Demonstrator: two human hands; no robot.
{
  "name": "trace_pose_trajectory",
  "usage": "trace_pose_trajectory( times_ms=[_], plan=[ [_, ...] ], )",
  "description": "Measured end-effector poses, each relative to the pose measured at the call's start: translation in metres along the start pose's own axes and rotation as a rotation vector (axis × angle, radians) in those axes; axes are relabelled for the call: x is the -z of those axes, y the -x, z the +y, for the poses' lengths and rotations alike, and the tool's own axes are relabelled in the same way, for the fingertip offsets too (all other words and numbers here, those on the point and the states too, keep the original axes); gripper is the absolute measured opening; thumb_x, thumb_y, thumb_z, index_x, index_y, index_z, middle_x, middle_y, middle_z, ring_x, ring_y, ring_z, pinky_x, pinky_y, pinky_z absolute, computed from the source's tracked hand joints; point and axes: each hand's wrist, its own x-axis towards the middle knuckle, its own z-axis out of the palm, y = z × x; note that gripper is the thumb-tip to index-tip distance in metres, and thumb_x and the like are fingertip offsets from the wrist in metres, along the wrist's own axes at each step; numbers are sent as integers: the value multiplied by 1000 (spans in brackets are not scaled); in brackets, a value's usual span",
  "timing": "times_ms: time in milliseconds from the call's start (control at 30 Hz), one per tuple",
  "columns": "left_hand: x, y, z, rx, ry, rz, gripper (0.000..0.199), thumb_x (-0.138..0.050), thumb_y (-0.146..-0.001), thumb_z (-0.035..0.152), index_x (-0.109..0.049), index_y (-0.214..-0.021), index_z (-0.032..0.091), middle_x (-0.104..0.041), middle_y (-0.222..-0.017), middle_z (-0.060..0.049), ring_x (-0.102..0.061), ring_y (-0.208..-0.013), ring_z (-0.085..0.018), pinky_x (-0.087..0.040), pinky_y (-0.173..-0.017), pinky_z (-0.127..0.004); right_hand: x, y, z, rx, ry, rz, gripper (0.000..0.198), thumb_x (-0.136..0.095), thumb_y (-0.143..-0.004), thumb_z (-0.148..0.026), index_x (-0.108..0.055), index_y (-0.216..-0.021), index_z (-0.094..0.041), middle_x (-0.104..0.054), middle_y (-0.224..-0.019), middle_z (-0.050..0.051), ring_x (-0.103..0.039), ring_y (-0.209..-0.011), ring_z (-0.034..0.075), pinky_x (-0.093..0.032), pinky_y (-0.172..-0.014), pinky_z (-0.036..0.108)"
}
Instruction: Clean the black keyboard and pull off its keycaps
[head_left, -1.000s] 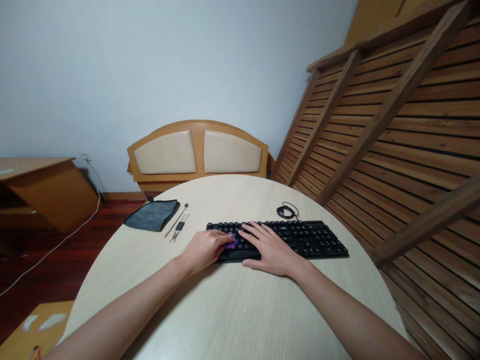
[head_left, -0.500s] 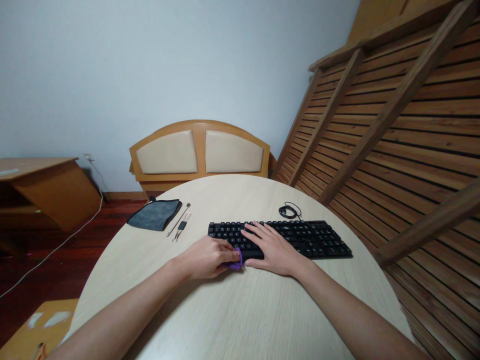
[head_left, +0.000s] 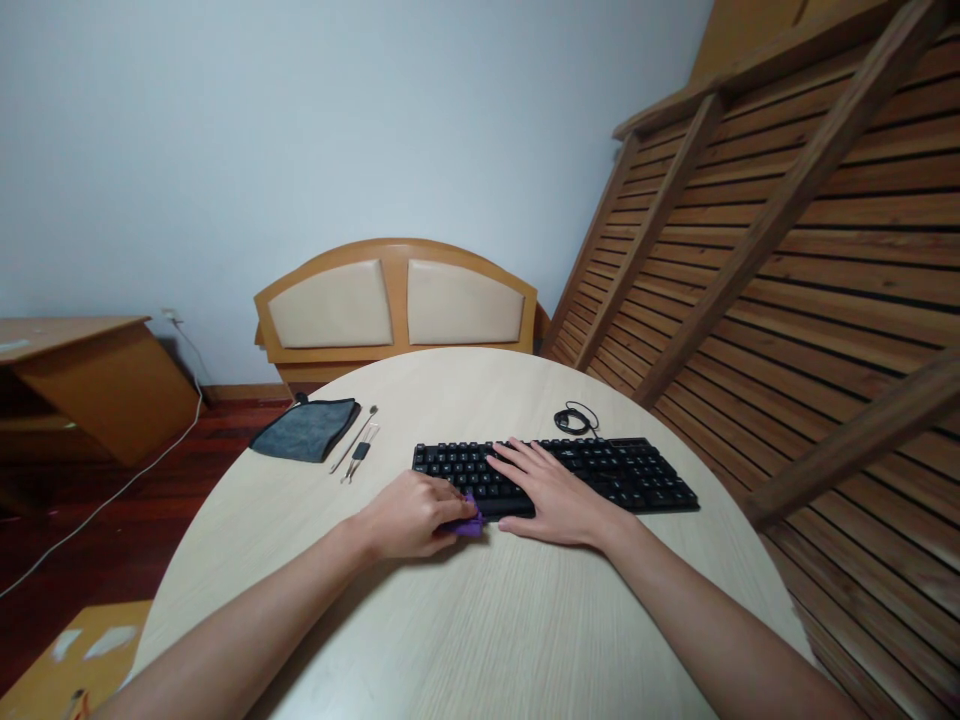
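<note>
A black keyboard (head_left: pixel 630 475) lies on the round pale table (head_left: pixel 480 620), with its coiled cable (head_left: pixel 576 417) behind it. My left hand (head_left: pixel 412 515) is closed on a purple cloth (head_left: pixel 472 523) at the keyboard's front left edge. Part of the cloth is hidden by my fingers. Flat on the middle of the keys rests my right hand (head_left: pixel 551 495), fingers spread, its thumb by the front edge; it covers some of the keys.
To the left lie a folded grey cloth (head_left: pixel 304 430), a thin metal tool (head_left: pixel 354 440) and a small tweezer-like tool with a black middle (head_left: pixel 361 452). A wooden headboard (head_left: pixel 397 300) stands behind the table, and a slatted wooden frame (head_left: pixel 787 260) leans at the right.
The view has shifted slightly. The purple cloth has changed shape a little under my left fingers, and my right hand has moved slightly right along the keyboard.
</note>
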Motion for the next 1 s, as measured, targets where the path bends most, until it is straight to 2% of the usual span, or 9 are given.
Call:
trace_pose_trajectory(
  times_ms=[67,167,233,367,500,633,800,900,1000],
  plan=[
    [1,1,-1,114,2,41,33,-60,-82,21,-68,-113,20,-75,-102,-5,-72,-87,-21,-59,-76,-34,2,3,5,-51,5,-2,91,-64,-79,-63,-27,-154,-27,-24,-161,7,-13,-149,34,-13,-120,55],
    [2,1,-6,430,-70,193,34,-59,-82,19,-68,-115,21,-75,-103,-6,-72,-89,-24,-58,-77,-38,3,7,12,-102,3,-16,96,-65,-76,-66,-25,-154,-28,-20,-162,7,-11,-148,37,-12,-119,58],
    [4,3,-13,617,-117,243,34,-57,-85,19,-67,-117,22,-75,-107,-6,-71,-93,-26,-57,-79,-39,4,8,15,-100,-1,-26,96,-64,-76,-68,-25,-154,-28,-19,-162,7,-12,-148,37,-9,-119,58],
    [8,10,-28,791,-144,264,32,-54,-90,19,-68,-119,25,-74,-111,-5,-69,-98,-26,-55,-82,-38,5,7,16,-92,-14,-36,96,-62,-75,-71,-27,-154,-29,-21,-162,7,-15,-148,37,-6,-119,57],
    [7,11,-33,784,-108,214,33,-52,-91,16,-70,-117,25,-73,-110,-6,-68,-99,-25,-54,-84,-35,4,7,16,-94,-18,-40,95,-61,-76,-71,-26,-154,-29,-20,-162,7,-14,-148,36,-7,-120,56],
    [6,8,-30,615,-141,65,38,-52,-88,13,-69,-119,26,-72,-110,-6,-68,-98,-24,-55,-82,-34,3,7,17,-96,-18,-34,94,-61,-76,-71,-26,-154,-30,-20,-162,6,-14,-148,36,-8,-120,56],
    [18,7,-26,453,-185,-50,38,-53,-84,15,-69,-118,22,-73,-105,-9,-69,-92,-24,-55,-76,-34,8,11,22,-104,-24,-62,100,-61,-72,-76,-26,-154,-31,-20,-162,7,-13,-148,37,-8,-119,58],
    [21,7,-21,546,-187,-31,29,-57,-84,23,-72,-108,22,-74,-91,-8,-70,-81,-25,-54,-70,-35,9,13,24,-134,-15,-70,105,-62,-68,-78,-26,-154,-31,-20,-162,8,-13,-147,41,-6,-117,62],
    [16,4,-17,710,-200,92,27,-56,-87,27,-71,-108,23,-75,-89,-6,-71,-79,-26,-55,-69,-37,7,12,23,-146,0,-46,104,-63,-68,-78,-28,-154,-30,-23,-161,8,-18,-146,41,-9,-117,61]
  ],
)
